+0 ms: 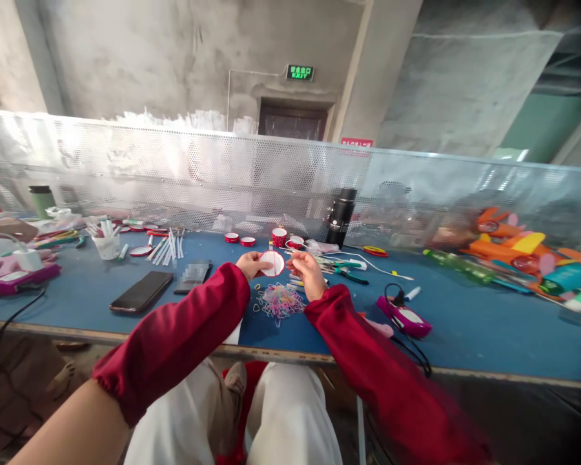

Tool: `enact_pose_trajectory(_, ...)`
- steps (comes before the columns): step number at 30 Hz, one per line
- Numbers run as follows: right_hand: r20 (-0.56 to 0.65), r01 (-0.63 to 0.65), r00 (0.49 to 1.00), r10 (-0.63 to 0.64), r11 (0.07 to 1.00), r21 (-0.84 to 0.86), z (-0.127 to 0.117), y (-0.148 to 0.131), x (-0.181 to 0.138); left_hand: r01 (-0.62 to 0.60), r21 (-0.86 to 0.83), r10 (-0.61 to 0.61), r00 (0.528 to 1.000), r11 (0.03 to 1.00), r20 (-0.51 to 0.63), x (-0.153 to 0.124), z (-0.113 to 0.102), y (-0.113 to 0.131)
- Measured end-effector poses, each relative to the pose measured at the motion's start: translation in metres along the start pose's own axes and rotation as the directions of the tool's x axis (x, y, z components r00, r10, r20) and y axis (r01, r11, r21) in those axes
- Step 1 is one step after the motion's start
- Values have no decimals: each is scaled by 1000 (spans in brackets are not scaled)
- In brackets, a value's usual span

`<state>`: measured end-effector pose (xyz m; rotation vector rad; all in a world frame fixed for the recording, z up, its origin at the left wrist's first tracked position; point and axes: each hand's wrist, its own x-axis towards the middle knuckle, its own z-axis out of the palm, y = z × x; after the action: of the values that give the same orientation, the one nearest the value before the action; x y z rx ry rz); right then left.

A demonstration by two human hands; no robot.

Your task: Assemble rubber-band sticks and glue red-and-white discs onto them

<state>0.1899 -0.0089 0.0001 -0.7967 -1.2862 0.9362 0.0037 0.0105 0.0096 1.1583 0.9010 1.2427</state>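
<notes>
My left hand [250, 264] is closed on a small round white disc with a red rim [272, 263], held upright above the blue table [489, 323]. My right hand [308, 272] is just to the right of the disc, fingers pinched near its edge on something too small to make out. Both arms wear dark red sleeves. Below the hands lies a loose pile of pastel rubber bands [279, 301].
A black phone [141, 291] lies at the left, with white sticks [167, 248], a white cup [107, 245] and red-rimmed discs [246, 241] behind. A black flask [341, 217] stands at the mesh wall. A purple glue gun [405, 318] with cord and pliers [351, 274] lie at the right.
</notes>
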Motion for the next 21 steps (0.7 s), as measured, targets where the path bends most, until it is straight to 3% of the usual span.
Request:
enact_pose_trajectory(6, 14, -8, 1000, 8, 1000, -6, -5, 0, 2, -45, 21, 44, 997, 999, 67, 1, -2, -3)
enact_pose_trajectory(14, 67, 3, 998, 3, 996, -84, -5, 2, 0, -22, -53, 23, 1000, 998, 4, -6, -6, 8)
enact_pose_trajectory(21, 83, 22, 996, -15, 996, -91, -3, 1, -1, -60, -121, 62, 998, 991, 17, -2, -10, 10)
